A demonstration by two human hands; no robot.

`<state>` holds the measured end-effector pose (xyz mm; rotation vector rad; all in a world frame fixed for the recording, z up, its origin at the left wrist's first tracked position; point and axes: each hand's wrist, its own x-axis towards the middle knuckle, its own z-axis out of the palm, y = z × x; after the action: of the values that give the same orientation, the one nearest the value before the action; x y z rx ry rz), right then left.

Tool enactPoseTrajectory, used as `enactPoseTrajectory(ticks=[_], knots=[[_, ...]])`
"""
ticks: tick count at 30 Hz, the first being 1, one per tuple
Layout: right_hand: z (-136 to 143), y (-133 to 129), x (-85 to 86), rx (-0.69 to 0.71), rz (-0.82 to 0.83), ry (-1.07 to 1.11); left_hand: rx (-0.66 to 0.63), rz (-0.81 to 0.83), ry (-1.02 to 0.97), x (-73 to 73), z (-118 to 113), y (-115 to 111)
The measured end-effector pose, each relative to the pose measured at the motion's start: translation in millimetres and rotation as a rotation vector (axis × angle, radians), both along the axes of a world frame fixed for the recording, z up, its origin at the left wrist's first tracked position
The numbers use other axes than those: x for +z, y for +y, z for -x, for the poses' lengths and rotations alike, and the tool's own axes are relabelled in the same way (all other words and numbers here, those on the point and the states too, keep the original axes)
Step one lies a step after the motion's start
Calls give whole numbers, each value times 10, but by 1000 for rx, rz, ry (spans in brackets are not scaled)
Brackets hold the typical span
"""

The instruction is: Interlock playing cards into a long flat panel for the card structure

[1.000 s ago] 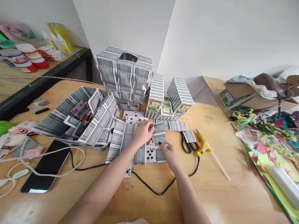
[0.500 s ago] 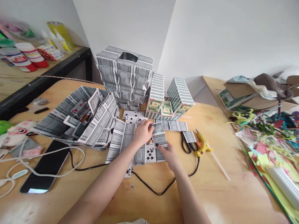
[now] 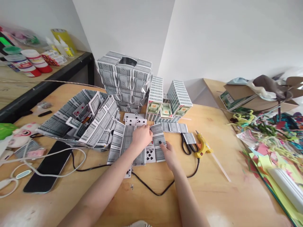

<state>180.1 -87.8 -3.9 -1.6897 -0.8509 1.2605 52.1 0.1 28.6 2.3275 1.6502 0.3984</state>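
Observation:
A strip of joined playing cards (image 3: pixel 159 138), backs up, lies in front of me. My left hand (image 3: pixel 142 136) is closed at its upper left edge; the fingertips are partly hidden. My right hand (image 3: pixel 169 154) grips the strip's right edge, dark-nailed thumb on top and fingers at the side. Left of the strip, a face-up ten of spades (image 3: pixel 150 155) shows. More joined card strips (image 3: pixel 116 143) lie beyond my left forearm, with face-up cards (image 3: pixel 135 121) at their top end and a five (image 3: pixel 128 173) poking out below.
Behind stands a card-covered box (image 3: pixel 125 78) beside stacked card packs (image 3: pixel 155 97). An open card-built tray (image 3: pixel 94 126) sits left, near a phone (image 3: pixel 47 167) and white cable. At right are scissors (image 3: pixel 188 148), a yellow glue gun (image 3: pixel 203 146) with its black cord, and craft scraps (image 3: pixel 267 151).
The view has shifted slightly. My left hand has turned over a little and slid toward the strip's left edge, covering more of the face-up cards. My right hand stays at the right edge.

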Motion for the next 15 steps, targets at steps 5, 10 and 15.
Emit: enactPoseTrajectory(ticks=[5, 10, 15], knots=[[8, 42, 69, -51, -93, 2, -200, 101, -20, 194, 163, -242], [-7, 79, 93, -18, -151, -5, -426, 121, -195, 137, 435, -561], [-23, 100, 52, -40, -142, -89, -440, 80, -300, -38, 489, -636]])
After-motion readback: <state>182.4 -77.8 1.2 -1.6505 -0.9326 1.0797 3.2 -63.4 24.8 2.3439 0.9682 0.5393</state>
